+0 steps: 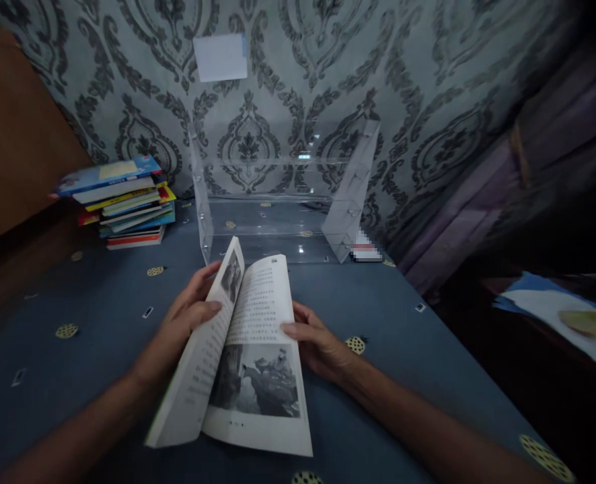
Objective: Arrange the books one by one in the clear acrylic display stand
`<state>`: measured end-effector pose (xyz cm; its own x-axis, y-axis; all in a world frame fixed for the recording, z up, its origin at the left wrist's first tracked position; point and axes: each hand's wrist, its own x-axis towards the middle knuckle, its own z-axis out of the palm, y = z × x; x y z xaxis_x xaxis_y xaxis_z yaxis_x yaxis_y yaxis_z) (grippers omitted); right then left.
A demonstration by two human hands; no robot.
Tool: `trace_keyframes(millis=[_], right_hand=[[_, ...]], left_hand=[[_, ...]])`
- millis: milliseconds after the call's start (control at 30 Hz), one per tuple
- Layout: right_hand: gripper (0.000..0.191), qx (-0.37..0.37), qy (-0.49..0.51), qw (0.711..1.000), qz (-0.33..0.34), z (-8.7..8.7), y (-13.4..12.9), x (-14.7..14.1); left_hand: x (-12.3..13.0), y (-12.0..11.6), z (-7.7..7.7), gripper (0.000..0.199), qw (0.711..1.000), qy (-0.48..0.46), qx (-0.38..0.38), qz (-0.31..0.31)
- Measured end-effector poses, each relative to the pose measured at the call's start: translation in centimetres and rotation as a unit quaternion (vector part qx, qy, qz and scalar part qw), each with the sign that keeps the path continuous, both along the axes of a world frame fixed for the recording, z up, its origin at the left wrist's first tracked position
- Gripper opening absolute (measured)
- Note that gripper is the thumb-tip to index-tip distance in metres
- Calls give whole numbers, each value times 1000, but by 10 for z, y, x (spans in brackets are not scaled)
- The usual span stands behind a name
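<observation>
Head view shows both forearms angled forward and inward. The bare left hand [192, 310] grips the tilted left leaves of an open, white-paged paperback book [262, 302], thumb on the page; the bare right hand [318, 343] pinches its right edge. The book is over a dark-blue, pineapple-printed tablecloth [121, 316], before a clear, glossy, tiered plastic rack [351, 191]; whether it touches the cloth cannot be determined.

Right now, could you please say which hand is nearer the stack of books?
Left: the left hand is in front and right of the stack of books; the right hand lies farther right, across the open book.
</observation>
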<state>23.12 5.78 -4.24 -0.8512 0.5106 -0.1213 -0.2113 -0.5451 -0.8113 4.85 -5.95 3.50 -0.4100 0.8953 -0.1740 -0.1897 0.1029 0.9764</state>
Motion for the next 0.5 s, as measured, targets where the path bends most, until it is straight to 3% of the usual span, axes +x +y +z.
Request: trace_keyframes(millis=[200, 367, 500], right_hand=[[46, -29, -13, 999, 0, 1, 1, 0], [38, -34, -16, 999, -10, -1, 3, -1], [36, -41, -31, 998, -22, -2, 2, -1]], left_hand=[[-10, -8, 1, 71, 996, -64, -19, 60], [-3, -20, 4, 71, 980, -135, -84, 117], [5, -15, 5, 69, 991, -82, -63, 82]])
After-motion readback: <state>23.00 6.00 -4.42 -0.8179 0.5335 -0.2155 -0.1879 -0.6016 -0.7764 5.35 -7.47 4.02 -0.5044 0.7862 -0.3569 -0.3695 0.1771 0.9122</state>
